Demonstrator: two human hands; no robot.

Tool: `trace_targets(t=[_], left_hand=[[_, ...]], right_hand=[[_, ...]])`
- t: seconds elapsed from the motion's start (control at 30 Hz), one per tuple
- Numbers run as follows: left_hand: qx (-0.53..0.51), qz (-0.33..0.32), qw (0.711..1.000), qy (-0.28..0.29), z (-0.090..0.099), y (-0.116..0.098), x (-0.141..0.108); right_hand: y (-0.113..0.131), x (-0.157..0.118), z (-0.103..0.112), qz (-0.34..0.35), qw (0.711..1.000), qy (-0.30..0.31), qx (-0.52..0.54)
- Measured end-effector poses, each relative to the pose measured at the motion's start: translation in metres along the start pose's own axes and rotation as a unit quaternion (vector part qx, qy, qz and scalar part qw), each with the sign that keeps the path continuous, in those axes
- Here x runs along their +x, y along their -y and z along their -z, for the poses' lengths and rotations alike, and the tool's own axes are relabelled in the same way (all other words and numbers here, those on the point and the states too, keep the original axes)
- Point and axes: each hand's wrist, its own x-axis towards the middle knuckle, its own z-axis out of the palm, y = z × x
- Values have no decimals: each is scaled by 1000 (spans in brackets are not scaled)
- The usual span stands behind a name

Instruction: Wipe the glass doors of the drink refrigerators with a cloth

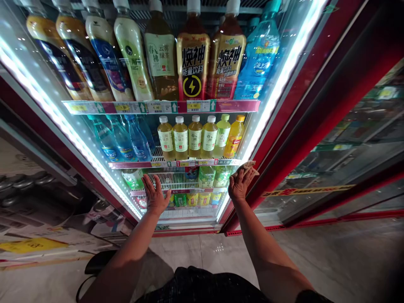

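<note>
My right hand (240, 184) presses a crumpled beige cloth (250, 167) against the right side of the lit drinks fridge, beside the light strip (268, 113). Its fingers lie over the cloth's near edge. My left hand (155, 195) is spread with fingers apart and holds nothing. It is in front of the lower shelves, near a green-labelled bottle (133, 179); whether it touches anything there I cannot tell. Behind both hands runs a pink shelf edge (176, 164) with price tags.
Large bottles (193, 54) line the upper shelf, with smaller tea bottles (195, 136) and blue bottles (120, 139) below. A red-framed door (315, 109) stands at right. Dark goods and a yellow label (33, 245) are at left. Grey floor tiles (202, 252) lie below.
</note>
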Motion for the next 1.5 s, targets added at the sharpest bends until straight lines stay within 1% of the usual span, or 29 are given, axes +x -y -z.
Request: trace_targets(t=[0.07, 0.17, 0.23, 0.3, 0.37, 0.47, 0.53, 0.6, 0.67, 0.7, 0.77, 0.83, 0.9, 1.0, 1.07, 1.1, 1.13, 1.2, 1.27, 1.33, 1.4, 1.47, 1.5], left_hand=[[0, 2, 1000, 3, -2, 1, -1], [2, 4, 1000, 3, -3, 2, -2], [1, 7, 1000, 6, -2, 2, -2], [-3, 11, 1000, 14, -2, 1, -2], [-8, 16, 1000, 19, -3, 1, -3], [-6, 23, 999, 23, -5, 3, -5], [-2, 18, 1000, 25, -5, 5, -6], [-2, 14, 999, 30, -5, 8, -7], [-8, 19, 999, 41, -4, 10, -8], [-11, 24, 999, 47, -4, 11, -9], [-11, 31, 998, 53, -4, 11, -9], [-6, 27, 999, 47, -4, 10, -9], [1, 16, 999, 34, -5, 9, -9], [10, 8, 1000, 25, -6, 10, -10], [11, 16, 999, 30, -6, 12, -11], [9, 23, 999, 33, -7, 12, -11], [5, 28, 999, 37, -8, 12, -11], [-2, 40, 998, 42, -10, 11, -11], [-2, 49, 998, 46, -13, 10, -11], [2, 50, 998, 46, -14, 9, -12], [6, 43, 998, 44, -14, 11, -12], [5, 36, 998, 44, -13, 13, -13], [2, 34, 998, 46, -11, 15, -14]], right_hand=[[-8, -9, -2, -24, 1000, 0, -6], [-3, -3, -2, -50, 998, -23, 8], [6, 4, -3, -47, 998, -44, 24], [13, 6, -4, -25, 998, -50, 28], [14, -2, -7, 14, 999, -27, 22], [1, -25, -10, 53, 998, 27, 4], [-8, -36, -9, 41, 998, 50, -11], [-10, -39, -8, 6, 998, 55, -24], [-1, -35, -8, -21, 999, 40, -30], [7, -31, -9, -22, 999, 26, -28], [24, -26, -14, 3, 1000, 6, -19], [37, -27, -21, 46, 999, 14, -12], [38, -34, -25, 80, 996, 44, -16], [24, -43, -23, 119, 990, 76, -25], [21, -41, -20, 128, 989, 71, -27], [25, -37, -19, 121, 991, 59, -27], [33, -33, -18, 107, 993, 42, -25], [56, -24, -21, 82, 997, 1, -9], [81, -22, -28, 96, 995, -20, 18], [94, -29, -36, 133, 991, 0, 28], [91, -41, -40, 161, 986, 38, 19], [76, -49, -39, 171, 982, 74, 4], [70, -50, -37, 174, 981, 82, -4]])
